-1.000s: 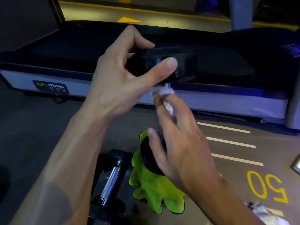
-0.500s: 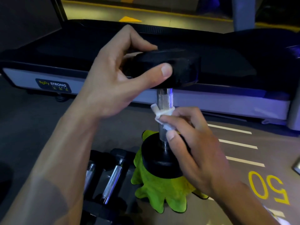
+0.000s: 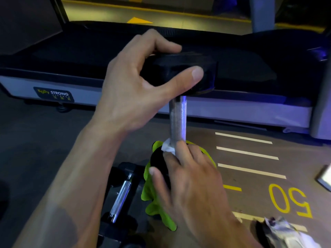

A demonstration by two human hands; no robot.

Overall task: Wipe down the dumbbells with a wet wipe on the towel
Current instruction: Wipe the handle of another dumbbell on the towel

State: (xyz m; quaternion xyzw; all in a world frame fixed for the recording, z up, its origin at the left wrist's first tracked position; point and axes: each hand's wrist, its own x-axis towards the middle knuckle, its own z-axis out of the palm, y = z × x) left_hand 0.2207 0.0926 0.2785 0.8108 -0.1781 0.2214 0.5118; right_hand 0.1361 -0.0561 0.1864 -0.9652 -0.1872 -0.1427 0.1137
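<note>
A black dumbbell stands upright with its lower head on a bright green towel (image 3: 154,206); its knurled metal handle (image 3: 178,120) is bare for most of its length. My left hand (image 3: 136,90) grips the dumbbell's upper head (image 3: 186,68) between thumb and fingers. My right hand (image 3: 188,178) holds a white wet wipe (image 3: 167,147) wrapped around the bottom of the handle, just above the lower head (image 3: 158,163). Most of the wipe is hidden under my fingers.
A second dumbbell (image 3: 121,199) with a chrome handle lies on the floor left of the towel. A treadmill (image 3: 250,111) runs across the back. Crumpled wipe packaging (image 3: 286,233) lies at the lower right, near yellow floor markings (image 3: 290,201).
My right hand has slid the wipe down the handle from just under the upper head to the bottom. My left hand keeps hold of the upper head.
</note>
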